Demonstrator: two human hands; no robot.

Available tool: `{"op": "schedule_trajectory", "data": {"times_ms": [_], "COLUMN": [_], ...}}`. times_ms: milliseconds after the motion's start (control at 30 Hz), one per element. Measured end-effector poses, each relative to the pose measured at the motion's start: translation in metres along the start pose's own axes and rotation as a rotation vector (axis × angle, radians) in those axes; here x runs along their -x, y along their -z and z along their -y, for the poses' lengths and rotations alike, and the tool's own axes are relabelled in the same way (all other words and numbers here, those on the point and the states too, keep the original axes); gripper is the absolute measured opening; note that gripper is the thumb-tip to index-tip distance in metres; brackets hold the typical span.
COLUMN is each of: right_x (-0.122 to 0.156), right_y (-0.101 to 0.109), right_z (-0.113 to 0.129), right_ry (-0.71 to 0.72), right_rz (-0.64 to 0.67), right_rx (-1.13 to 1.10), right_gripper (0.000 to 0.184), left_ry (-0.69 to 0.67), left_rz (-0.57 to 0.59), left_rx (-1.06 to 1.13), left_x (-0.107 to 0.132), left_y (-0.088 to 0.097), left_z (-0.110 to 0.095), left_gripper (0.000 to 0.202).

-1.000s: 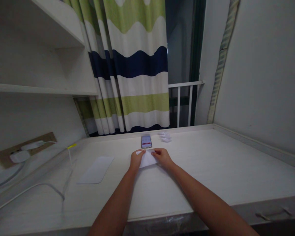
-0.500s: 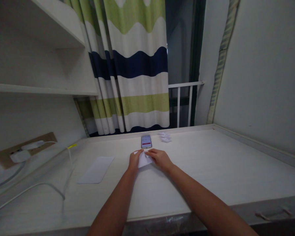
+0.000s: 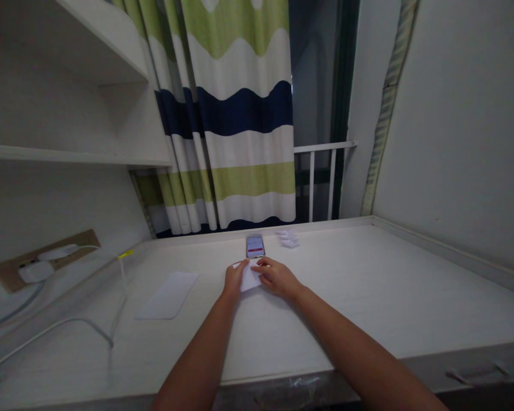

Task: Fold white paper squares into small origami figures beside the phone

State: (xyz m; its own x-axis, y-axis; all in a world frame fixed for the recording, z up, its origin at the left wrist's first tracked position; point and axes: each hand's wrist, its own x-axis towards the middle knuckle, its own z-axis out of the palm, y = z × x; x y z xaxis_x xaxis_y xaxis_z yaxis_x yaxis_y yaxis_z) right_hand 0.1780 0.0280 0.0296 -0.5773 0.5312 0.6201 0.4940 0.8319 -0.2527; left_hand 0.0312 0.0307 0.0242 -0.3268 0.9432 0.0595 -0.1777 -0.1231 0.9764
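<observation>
Between my hands a white sheet of paper (image 3: pixel 250 279), partly folded, rests on the white desk (image 3: pixel 368 297). My left hand (image 3: pixel 233 278) grips its left edge, with the thumb pressed on the top. On the right side, my right hand (image 3: pixel 278 277) has its fingers bent over the paper, the index finger touching its upper part. Just beyond the hands lies a phone (image 3: pixel 255 245) with its screen lit. Several small folded white paper pieces (image 3: pixel 288 238) sit to the right of the phone.
A flat stack or sheet of white paper (image 3: pixel 168 295) lies at the left. White cables (image 3: pixel 68 321) run across the desk's left side from plugs in a wall socket (image 3: pixel 38 265). A striped curtain (image 3: pixel 248 114) hangs behind, and a shelf (image 3: pixel 77 154) juts out at upper left.
My right hand's fingers have shifted slightly on the paper, with the index finger now more stretched across it. My left hand keeps its place.
</observation>
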Motion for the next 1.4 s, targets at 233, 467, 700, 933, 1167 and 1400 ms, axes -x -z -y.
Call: {"op": "schedule_trajectory", "data": {"times_ms": [233, 467, 700, 933, 1167, 1400], "right_x": [-0.002, -0.003, -0.003, -0.003, -0.005, -0.005], "right_y": [-0.009, -0.020, -0.013, -0.014, -0.007, -0.007], "right_z": [-0.014, -0.030, -0.034, -0.034, -0.026, -0.029], "right_ry": [-0.251, -0.490, -0.516, -0.550, -0.634, -0.643], "right_rz": [-0.115, -0.098, -0.149, -0.196, -0.228, -0.260], "right_rx": [-0.556, -1.007, -1.071, -1.062, -0.968, -0.912], "right_gripper": [0.020, 0.030, 0.024, 0.026, 0.027, 0.026], "left_ry": [-0.086, -0.119, 0.026, 0.088, 0.062, 0.009], "left_rz": [0.078, 0.098, 0.269, 0.286, 0.277, 0.297], "left_rx": [-0.112, -0.215, -0.029, -0.118, -0.205, -0.300], "left_x": [0.001, 0.003, 0.005, 0.012, 0.009, 0.017], "left_y": [-0.003, -0.005, -0.007, -0.009, -0.010, -0.014], "left_z": [-0.003, -0.004, -0.002, -0.004, -0.003, -0.011], "left_gripper": [0.028, 0.025, 0.035, 0.036, 0.029, 0.021]}}
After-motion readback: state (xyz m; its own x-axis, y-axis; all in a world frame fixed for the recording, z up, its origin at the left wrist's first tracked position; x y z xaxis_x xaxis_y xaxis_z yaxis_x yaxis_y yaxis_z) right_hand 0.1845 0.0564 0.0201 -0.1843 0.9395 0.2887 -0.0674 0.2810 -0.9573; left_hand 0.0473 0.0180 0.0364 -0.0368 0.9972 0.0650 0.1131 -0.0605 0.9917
